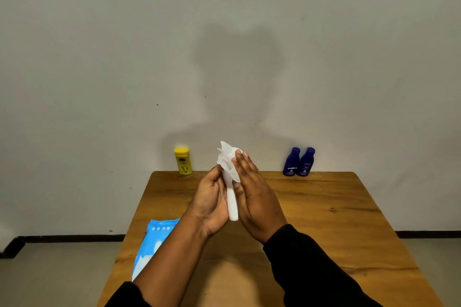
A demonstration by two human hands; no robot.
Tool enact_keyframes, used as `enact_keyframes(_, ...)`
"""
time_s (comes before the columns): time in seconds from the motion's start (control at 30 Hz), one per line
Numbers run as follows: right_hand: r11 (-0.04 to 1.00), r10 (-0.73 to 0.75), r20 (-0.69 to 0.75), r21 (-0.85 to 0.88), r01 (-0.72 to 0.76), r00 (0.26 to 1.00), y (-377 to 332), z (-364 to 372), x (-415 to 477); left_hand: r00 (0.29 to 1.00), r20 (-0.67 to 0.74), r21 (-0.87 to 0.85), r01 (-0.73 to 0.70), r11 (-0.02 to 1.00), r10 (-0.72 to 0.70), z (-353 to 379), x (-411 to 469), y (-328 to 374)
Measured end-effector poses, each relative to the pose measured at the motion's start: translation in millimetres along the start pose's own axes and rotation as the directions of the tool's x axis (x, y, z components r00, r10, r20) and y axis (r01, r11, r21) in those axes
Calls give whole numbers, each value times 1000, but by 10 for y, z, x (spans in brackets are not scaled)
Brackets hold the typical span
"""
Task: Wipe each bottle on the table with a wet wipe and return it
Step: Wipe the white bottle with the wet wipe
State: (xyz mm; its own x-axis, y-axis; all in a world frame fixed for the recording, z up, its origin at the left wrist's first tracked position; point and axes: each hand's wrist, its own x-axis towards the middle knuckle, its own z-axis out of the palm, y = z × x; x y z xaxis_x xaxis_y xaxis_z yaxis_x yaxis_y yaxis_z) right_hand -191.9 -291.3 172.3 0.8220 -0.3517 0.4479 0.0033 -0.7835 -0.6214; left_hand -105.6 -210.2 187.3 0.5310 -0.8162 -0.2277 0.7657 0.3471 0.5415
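Left grip [212, 197] curled round bottle [232, 207]; right grip [257, 197] flat, fingers straight, pressing wipe [228, 159] on top. Best: rotate bottle, drag wipe full length, hold firm.

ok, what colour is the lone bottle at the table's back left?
Yellow, cap and body alike; the bottle shows clearly in the head view.
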Motion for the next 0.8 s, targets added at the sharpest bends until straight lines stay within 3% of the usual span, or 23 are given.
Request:
enact_keyframes(0.17,972,27,-67,234,-11,997,-107,16,-15,997,-22,176,-65,982,70,-22,-9,8)
enact_keyframes(0.27,824,233,-80,545,-153,969,-101,-70,34,991,5,391,-125,912,134,-47,-27,42)
enact_keyframes(0.4,666,480,-127,697,-266,868,4,-248,211,994,46,580,-105,808,97,-109,-64,69)
enact_keyframes(0.47,663,502,-152,699,-266,852,42,-336,279,995,58,598,-96,796,76,-139,-82,76)
enact_keyframes(0.53,732,460,-171,628,-263,871,87,-391,315,996,72,602,-90,794,59,-140,-95,73)
enact_keyframes(0.67,894,215,-60,413,-172,975,86,-389,243,993,100,589,-104,802,55,-118,-89,64)
enact_keyframes(0.8,967,28,38,254,-36,999,62,-334,148,988,143,558,-134,819,64,-155,-40,81)
